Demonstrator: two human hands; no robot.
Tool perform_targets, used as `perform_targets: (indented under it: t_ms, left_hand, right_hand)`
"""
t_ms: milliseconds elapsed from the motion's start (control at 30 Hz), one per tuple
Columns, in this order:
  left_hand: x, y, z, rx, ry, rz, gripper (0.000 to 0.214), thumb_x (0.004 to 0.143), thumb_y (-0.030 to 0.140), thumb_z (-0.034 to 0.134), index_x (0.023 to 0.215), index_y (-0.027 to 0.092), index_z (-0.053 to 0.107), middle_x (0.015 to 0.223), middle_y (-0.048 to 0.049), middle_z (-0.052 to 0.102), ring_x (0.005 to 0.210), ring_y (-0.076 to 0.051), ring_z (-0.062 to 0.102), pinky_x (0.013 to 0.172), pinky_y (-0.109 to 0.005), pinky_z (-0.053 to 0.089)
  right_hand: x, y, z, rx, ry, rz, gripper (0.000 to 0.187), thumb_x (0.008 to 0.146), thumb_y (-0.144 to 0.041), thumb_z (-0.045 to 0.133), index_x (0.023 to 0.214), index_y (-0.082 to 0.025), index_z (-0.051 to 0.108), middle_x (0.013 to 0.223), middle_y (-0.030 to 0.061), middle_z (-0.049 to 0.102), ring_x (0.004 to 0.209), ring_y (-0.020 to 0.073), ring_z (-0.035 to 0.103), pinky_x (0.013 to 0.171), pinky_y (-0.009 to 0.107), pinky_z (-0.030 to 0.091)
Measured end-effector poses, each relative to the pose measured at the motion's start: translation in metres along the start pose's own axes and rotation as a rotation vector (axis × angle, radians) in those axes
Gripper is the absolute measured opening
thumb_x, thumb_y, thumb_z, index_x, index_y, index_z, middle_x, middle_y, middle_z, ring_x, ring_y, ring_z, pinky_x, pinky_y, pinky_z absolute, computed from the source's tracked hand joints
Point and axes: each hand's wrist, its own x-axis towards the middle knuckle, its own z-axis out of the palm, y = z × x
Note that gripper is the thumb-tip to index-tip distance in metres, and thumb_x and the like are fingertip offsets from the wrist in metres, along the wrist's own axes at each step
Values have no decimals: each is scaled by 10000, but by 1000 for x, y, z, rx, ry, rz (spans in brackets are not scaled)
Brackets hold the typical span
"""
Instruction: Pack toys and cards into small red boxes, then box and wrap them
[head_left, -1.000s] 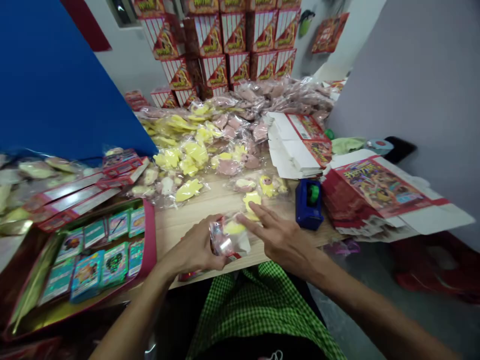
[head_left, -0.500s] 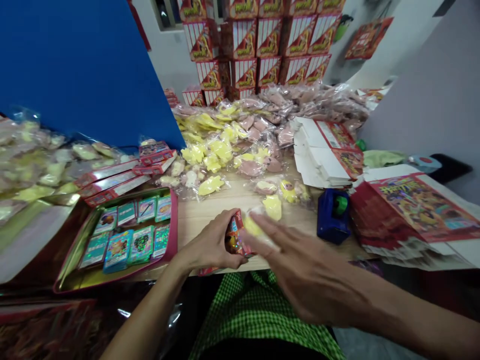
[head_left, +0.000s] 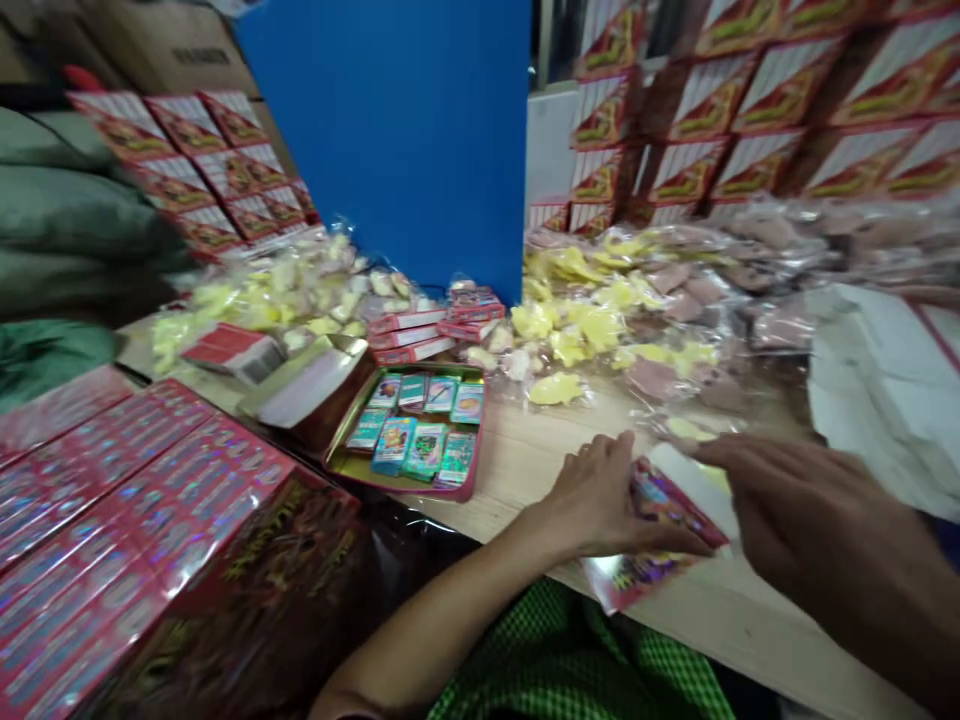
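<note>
My left hand grips a shiny printed foil packet against the light wooden table, and a white part shows at the packet's upper end. My right hand is blurred and sits at that white end, with its fingertips at or very near the packet. A pale yellow item in clear plastic lies just beyond the packet, and part of it is hidden behind my hands.
A tin tray of teal trading-card packs stands left of my hands. Plastic bags of yellow and pink items cover the table beyond. Red holographic packs fill the lower left. Stacked red boxes and a blue panel rise behind.
The view has swung left, moving the tray toward the middle and the blue tape dispenser out of view. The packet now shows more of its face and white end, and my right hand has moved to that end.
</note>
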Motion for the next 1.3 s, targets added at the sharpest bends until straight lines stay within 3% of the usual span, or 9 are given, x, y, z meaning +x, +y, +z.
perform_targets:
  t_ms: [167, 300, 467, 533, 633, 767, 967, 1167, 1300]
  left_hand:
    - [-36, -53, -70, 298, 404, -313, 353, 973, 390, 602, 1270, 207, 652, 1303, -92, 675, 1198, -238, 629, 1055, -358, 485]
    - [-73, -90, -123, 529, 555, -740, 295, 1003, 218, 463, 1145, 163, 715, 1228, -148, 704, 1118, -278, 689, 988, -381, 513]
    - [-95, -116, -131, 596, 460, -918, 337, 903, 71, 522, 1197, 98, 684, 1268, -208, 693, 1145, -305, 700, 975, -366, 532]
    - [-97, -124, -126, 589, 369, -888, 420, 833, -5, 552, 1224, 99, 665, 1350, -186, 666, 1247, -276, 654, 1040, -317, 503]
    - [-100, -133, -121, 575, 269, -824, 536, 797, -41, 548, 1300, 129, 624, 1469, -142, 600, 1369, -229, 566, 1121, -268, 440]
    - [-105, -140, -119, 555, 198, -779, 628, 765, -28, 564, 1370, 140, 582, 1507, -128, 568, 1421, -211, 515, 1170, -254, 396]
    - [-106, -141, -116, 553, 205, -787, 704, 742, -16, 584, 1432, 117, 542, 1592, -141, 473, 1487, -216, 431, 1217, -261, 338]
    - [-94, -136, -110, 611, 422, -954, 382, 933, 86, 449, 1258, 102, 650, 1352, -203, 617, 1277, -284, 611, 1051, -351, 488]
    - [-96, -133, -106, 646, 566, -1055, 373, 1009, 288, 453, 1174, 13, 642, 1210, -290, 609, 1104, -370, 669, 907, -438, 533]
  right_hand:
    - [52, -34, 65, 135, -160, -125, 388, 753, -60, 471, 1006, -163, 747, 1056, 138, 750, 945, 281, 684, 813, 431, 533]
    - [127, -89, 114, 228, -521, -217, 350, 800, -35, 535, 1079, -119, 730, 1135, 152, 723, 999, 258, 667, 896, 368, 514]
    - [209, -153, 184, 184, -602, -302, 491, 833, -164, 687, 1308, -57, 629, 1397, 211, 598, 1256, 315, 555, 995, 374, 469]
    - [224, -169, 210, 157, -610, -313, 615, 848, -201, 703, 1405, 5, 543, 1464, 269, 531, 1324, 351, 506, 1042, 414, 438]
    - [231, -181, 236, 128, -644, -340, 446, 926, -181, 607, 1309, 48, 608, 1306, 320, 627, 1239, 360, 582, 1027, 451, 431]
    - [234, -181, 245, 142, -684, -406, 268, 942, -160, 571, 1127, -45, 728, 1128, 264, 723, 1127, 315, 671, 1011, 421, 442]
    - [248, -170, 244, 161, -740, -425, 307, 972, -275, 564, 1090, -80, 769, 1066, 225, 760, 1059, 310, 728, 860, 326, 530]
    - [258, -170, 240, 155, -754, -424, 275, 930, -279, 640, 1073, -85, 771, 1067, 215, 767, 1053, 320, 731, 852, 314, 540]
    - [249, -168, 213, 162, -652, -415, 309, 983, -287, 592, 1190, -79, 691, 1149, 206, 743, 1103, 297, 707, 886, 311, 518]
